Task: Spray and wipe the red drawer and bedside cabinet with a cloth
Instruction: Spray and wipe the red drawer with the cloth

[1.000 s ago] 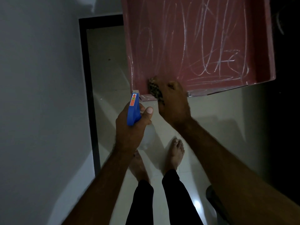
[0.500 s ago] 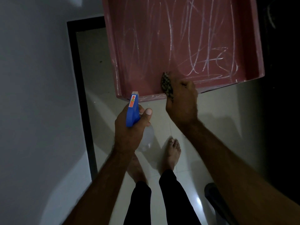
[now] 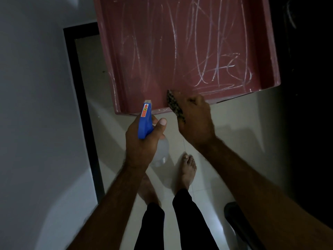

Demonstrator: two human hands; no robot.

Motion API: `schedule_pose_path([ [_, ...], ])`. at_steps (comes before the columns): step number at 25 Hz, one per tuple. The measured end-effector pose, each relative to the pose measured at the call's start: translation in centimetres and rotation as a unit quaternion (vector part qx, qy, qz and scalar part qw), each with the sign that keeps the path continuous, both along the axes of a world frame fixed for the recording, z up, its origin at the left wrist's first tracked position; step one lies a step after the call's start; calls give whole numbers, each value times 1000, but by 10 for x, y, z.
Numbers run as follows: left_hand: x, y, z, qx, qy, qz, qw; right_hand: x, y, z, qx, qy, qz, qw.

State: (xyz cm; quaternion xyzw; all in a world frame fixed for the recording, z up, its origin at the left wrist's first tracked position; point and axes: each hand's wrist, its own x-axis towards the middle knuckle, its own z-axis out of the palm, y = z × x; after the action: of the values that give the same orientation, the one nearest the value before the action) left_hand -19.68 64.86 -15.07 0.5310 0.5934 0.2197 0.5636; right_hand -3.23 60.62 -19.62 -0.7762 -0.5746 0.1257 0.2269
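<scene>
The red drawer [image 3: 180,51] stands open at the top of the head view, its bottom covered in white chalk scribbles. My right hand [image 3: 195,121] grips a dark patterned cloth [image 3: 174,105] and presses it against the drawer's near edge, near the middle. My left hand [image 3: 142,143] holds a spray bottle [image 3: 145,121] with a blue trigger head and a clear body, just below the drawer's near left corner, nozzle towards the drawer. The dark bedside cabinet [image 3: 306,87] fills the right side, barely lit.
A grey wall [image 3: 36,105] rises on the left with a black skirting strip [image 3: 84,114] along the pale tiled floor [image 3: 234,141]. My bare feet and black trousers are below the hands. A dark rounded object [image 3: 237,222] lies on the floor at lower right.
My right hand slid the cloth along the drawer's near edge, first right, then a little back left. My left hand kept the spray bottle in the same place.
</scene>
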Motion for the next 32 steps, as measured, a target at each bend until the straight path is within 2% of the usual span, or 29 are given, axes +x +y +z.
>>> schedule_pose_path([
  [2,4,-1,0,-1,-6,5,1000,20,-1,-1,-4,-7,-15,1000],
  [5,8,-3,1,-1,-10,1,1000,28,-3,0,1,11,-127,992],
  [10,14,-6,4,-14,-21,-3,1000,23,-5,3,8,-1,-4,1000],
  [14,17,-5,6,-30,-18,-3,999,48,-10,2,-29,17,-152,988],
  [15,18,-5,6,-31,-15,-6,999,44,-10,3,-36,17,-150,988],
  [19,24,-6,6,-34,-9,-13,999,38,-11,3,-12,-4,-14,1000],
  [24,35,-11,2,-31,-8,-12,999,64,-15,-1,-13,1,-132,991],
  [29,46,-16,2,-21,-24,-7,999,60,-17,1,3,-10,-9,1000],
  [32,51,-17,3,-22,-39,-14,999,87,-25,2,2,-7,-113,994],
])
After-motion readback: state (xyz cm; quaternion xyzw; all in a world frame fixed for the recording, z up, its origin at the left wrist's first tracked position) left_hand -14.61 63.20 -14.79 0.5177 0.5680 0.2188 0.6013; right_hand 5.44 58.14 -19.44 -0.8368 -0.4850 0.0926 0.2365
